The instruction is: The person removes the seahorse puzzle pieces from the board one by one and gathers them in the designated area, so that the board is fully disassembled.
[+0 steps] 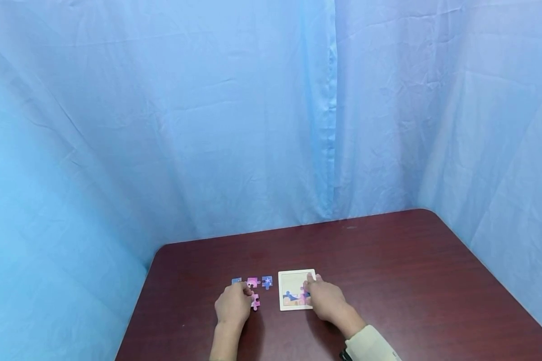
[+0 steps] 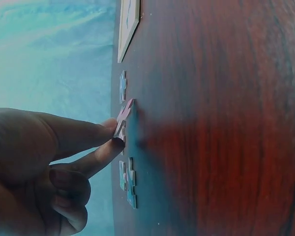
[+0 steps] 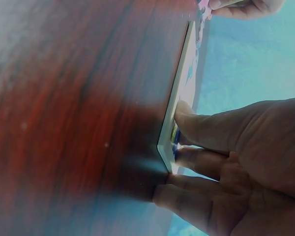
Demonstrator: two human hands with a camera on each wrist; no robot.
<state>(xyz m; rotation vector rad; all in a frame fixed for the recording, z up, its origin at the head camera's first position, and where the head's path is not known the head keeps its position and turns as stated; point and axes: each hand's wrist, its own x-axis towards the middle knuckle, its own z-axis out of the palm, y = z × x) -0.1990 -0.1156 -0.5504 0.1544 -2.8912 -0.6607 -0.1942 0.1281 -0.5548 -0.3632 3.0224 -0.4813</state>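
My left hand [image 1: 235,303] pinches a pink jigsaw piece [image 2: 126,112] between thumb and forefinger, tilted just above the table. Beyond it lie a pink piece [image 1: 252,282], a blue piece with a star shape [image 1: 267,281] and another blue piece [image 1: 236,280], partly covered by the hand. To the right is a square puzzle tray [image 1: 281,301] with a pale rim, its lower part filled with coloured pieces. My right hand [image 1: 328,301] rests at the tray's right side. In the right wrist view its thumb [image 3: 185,115] touches the tray's near part, and other fingers reach the far edge and table.
The dark red-brown wooden table [image 1: 388,271] carries the tray and the pieces. Blue curtains [image 1: 253,125] hang behind the table and along its sides.
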